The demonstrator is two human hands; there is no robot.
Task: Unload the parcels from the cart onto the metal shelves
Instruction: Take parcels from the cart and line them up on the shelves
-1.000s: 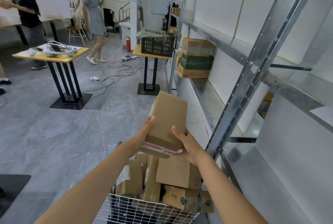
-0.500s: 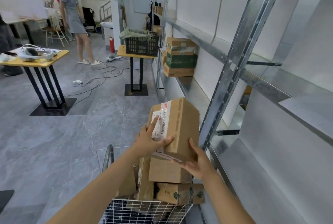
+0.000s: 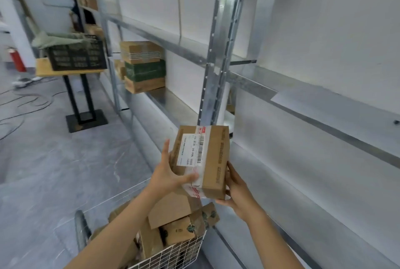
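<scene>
Head cam: left hand (image 3: 167, 176) and right hand (image 3: 237, 186) both holding a parcel (image 3: 202, 160) above the cart (image 3: 173, 253), probably sliding onto the metal shelf (image 3: 303, 104) next.

**Soft, even light; blur toward the left edge**

The room was bright and evenly lit, with no hard shadows, and I could not tell where the light came from. The tall galvanised steel upright (image 3: 218, 69) carried a pale sheen. The grey metal shelf boards (image 3: 270, 82) mirrored the white wall in washed-out glare. Motion blur smeared the black plastic crate (image 3: 75, 56) and the red fire extinguisher (image 3: 16, 61) at the left. The brown cardboard parcel (image 3: 203, 156) was sharper, though the print on its label stayed unreadable. Straight rails bowed toward the frame's edges.
</scene>
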